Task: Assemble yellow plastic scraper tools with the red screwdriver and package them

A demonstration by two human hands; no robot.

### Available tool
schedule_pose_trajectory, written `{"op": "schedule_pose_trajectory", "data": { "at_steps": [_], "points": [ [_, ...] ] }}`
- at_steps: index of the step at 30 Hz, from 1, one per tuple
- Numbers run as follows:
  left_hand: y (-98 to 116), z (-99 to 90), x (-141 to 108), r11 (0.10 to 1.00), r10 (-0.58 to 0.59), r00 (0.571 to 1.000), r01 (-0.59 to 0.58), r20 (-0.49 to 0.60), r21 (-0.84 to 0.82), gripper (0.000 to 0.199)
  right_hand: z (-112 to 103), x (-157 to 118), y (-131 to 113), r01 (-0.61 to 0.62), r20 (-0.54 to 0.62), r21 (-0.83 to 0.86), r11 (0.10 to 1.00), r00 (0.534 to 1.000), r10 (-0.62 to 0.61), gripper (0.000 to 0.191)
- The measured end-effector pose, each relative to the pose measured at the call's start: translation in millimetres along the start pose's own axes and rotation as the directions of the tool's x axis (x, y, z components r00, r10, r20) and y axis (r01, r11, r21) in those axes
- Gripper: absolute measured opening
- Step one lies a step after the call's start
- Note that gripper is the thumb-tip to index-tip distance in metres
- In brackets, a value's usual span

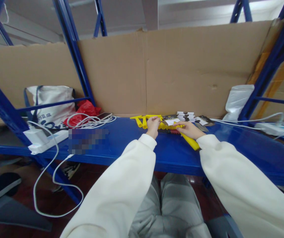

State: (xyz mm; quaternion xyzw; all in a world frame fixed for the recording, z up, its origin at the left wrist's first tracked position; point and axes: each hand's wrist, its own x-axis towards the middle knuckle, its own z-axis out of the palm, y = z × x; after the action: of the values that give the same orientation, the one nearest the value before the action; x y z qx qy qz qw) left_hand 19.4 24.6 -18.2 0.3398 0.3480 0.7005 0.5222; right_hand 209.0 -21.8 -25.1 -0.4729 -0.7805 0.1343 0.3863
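Note:
My right hand (190, 129) is closed around a yellow T-shaped plastic tool (190, 141), whose thick tapered handle sticks out below my fingers toward the table's front edge. To its left, my left hand (153, 127) has its fingers curled together; what they grip, if anything, is hidden. Several similar yellow tools (138, 121) lie in a row on the blue table, beside and behind my left hand. Between my hands, small dark red pieces (174, 131) are partly covered. Just behind stand a stack of white folded cards with dark bands (185, 116) and a few dark printed cards (205, 120).
The blue tabletop (231, 145) runs along a cardboard wall (181, 72) between blue metal posts. A power strip (49, 142), coiled white cable (94, 121), red plastic bag (86, 109) and cloth bag (54, 105) are left. A white pouch (237, 102) leans right.

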Motion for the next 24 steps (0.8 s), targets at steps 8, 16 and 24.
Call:
{"op": "schedule_pose_trajectory", "data": {
  "at_steps": [8, 16, 24],
  "points": [
    [15, 2.3, -17, 0.997, -0.054, 0.998, 0.055, -0.023, 0.061, 0.021, -42, -4, 3, -0.219, -0.338, -0.451, 0.865, 0.939, 0.062, 0.047],
    [13, 4.1, -18, 0.994, -0.05, 0.998, 0.052, -0.025, 0.093, 0.018, -136, -49, 32, -0.662, -0.472, -0.621, 0.42, 0.743, 0.474, 0.053],
    [11, 4.9, -17, 0.989, -0.071, 0.997, 0.069, 0.011, 0.131, 0.019, -194, -114, 124, -0.715, -0.453, -0.652, 0.253, 0.635, 0.626, 0.026]
  ]
}}
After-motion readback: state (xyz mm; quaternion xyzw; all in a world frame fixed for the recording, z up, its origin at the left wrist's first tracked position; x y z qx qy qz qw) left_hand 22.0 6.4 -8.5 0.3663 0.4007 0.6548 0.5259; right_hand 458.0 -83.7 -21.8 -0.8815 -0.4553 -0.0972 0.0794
